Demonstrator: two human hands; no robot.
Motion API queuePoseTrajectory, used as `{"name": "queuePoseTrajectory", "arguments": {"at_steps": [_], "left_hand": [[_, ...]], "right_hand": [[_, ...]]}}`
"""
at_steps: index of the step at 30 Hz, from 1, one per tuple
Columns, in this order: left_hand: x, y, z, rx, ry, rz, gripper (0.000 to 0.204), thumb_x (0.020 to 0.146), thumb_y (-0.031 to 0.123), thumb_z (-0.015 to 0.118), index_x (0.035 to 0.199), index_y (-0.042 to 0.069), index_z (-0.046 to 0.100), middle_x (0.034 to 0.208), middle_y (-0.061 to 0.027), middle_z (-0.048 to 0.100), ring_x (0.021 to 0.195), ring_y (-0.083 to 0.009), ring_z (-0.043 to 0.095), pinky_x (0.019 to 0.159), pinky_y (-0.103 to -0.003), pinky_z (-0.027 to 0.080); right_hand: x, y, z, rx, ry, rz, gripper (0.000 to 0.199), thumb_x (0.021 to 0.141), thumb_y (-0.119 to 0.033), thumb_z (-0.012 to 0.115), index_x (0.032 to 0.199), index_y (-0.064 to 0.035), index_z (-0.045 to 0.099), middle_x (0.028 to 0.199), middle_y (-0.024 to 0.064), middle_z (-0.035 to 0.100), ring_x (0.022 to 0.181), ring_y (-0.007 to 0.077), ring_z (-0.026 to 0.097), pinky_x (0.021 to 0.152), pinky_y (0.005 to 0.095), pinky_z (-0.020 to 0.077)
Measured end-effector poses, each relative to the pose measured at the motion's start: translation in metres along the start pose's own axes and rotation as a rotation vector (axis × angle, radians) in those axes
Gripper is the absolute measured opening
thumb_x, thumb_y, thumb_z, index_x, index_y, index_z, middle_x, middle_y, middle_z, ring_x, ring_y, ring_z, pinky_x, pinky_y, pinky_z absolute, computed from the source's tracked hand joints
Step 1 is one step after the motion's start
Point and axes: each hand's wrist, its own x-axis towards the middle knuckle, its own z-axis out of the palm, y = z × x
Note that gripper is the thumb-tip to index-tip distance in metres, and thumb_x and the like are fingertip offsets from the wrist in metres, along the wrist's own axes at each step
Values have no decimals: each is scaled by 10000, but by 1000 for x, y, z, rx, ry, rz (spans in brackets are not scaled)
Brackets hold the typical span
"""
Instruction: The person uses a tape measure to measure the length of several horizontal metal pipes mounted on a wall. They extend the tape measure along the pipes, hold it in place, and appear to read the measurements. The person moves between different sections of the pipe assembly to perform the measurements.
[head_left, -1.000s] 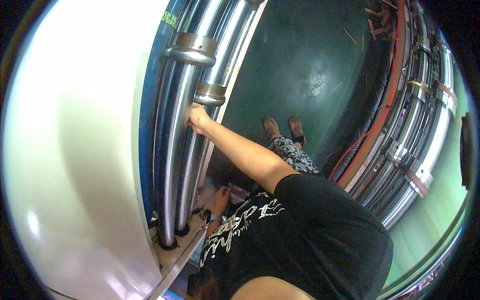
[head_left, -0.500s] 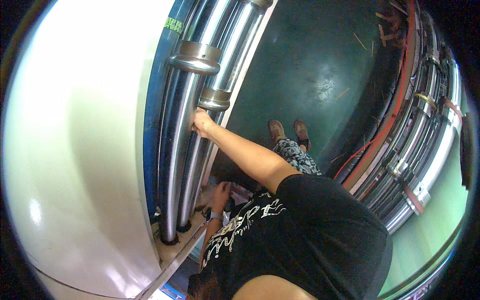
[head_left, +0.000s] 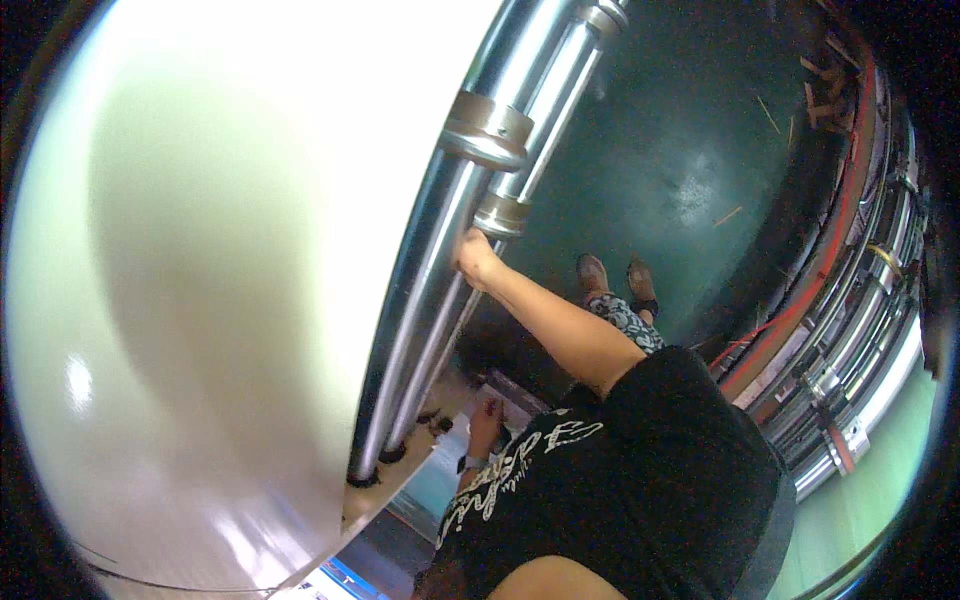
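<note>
My right hand (head_left: 474,256) is closed around the thinner of two upright shiny steel pipes (head_left: 430,330), just below a steel collar (head_left: 500,215). The arm reaches out to it from a black short sleeve. A second, wider collar (head_left: 487,130) sits on the thicker pipe beside it. My left hand (head_left: 487,415), with a dark watch on its wrist, is lower down by a pale metal ledge (head_left: 440,440) at the foot of the pipes. Its fingers are too small to read. My black printed T-shirt (head_left: 620,490) fills the lower middle.
A big glossy cream curved wall (head_left: 220,300) takes up the left half. The floor (head_left: 680,150) is dark green with scattered wood scraps, and my feet in brown shoes (head_left: 612,276) stand on it. Red cables and banded steel pipes (head_left: 860,330) run along the right.
The view has swung closer to the cream wall, which now covers more of the picture. My right hand stays on the pipe under the collar. My left hand stays low by the ledge.
</note>
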Motion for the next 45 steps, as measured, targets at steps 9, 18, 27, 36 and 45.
{"name": "queuePoseTrajectory", "arguments": {"at_steps": [9, 18, 27, 36, 45], "left_hand": [[35, 63, -11, 352, 9, 251, 243, 845, 231, 486, 861, -9, 519, 693, -79, 533, 586, -136, 505, 540, -279, 410], [104, 137, -3, -80, -4, 390, 182, 841, 170, 487, 913, 11, 537, 627, -34, 520, 548, -93, 482, 479, -222, 386], [154, 243, 19, -268, 321, 458, 306, 843, 185, 473, 1080, -4, 429, 824, -111, 610, 668, -181, 587, 554, -284, 444], [151, 270, 24, -66, 592, 350, 251, 838, 237, 439, 801, 2, 521, 633, -116, 599, 648, -285, 587, 613, -389, 431], [182, 338, 63, 99, 719, 316, 328, 845, 321, 408, 802, 18, 528, 623, -113, 579, 639, -303, 568, 614, -415, 429]], "right_hand": [[-11, -68, -55, -674, -245, -67, 236, 846, -210, 434, 794, 2, 523, 637, 79, 501, 609, 151, 511, 397, 298, 430], [29, -90, -175, -1402, -481, -751, 217, 850, -200, 434, 744, -14, 471, 716, 155, 481, 734, 324, 490, 676, 380, 401], [36, -126, -171, -1565, -558, -756, 162, 826, -182, 457, 789, -25, 472, 790, 168, 485, 823, 352, 475, 729, 409, 392], [53, -157, -164, -1647, -733, -736, 187, 843, -216, 445, 828, -32, 477, 863, 181, 520, 929, 388, 457, 782, 424, 378], [95, -236, -180, -1919, -841, -411, 222, 855, -222, 419, 919, -23, 496, 903, 218, 513, 894, 389, 478, 765, 414, 388]]}}
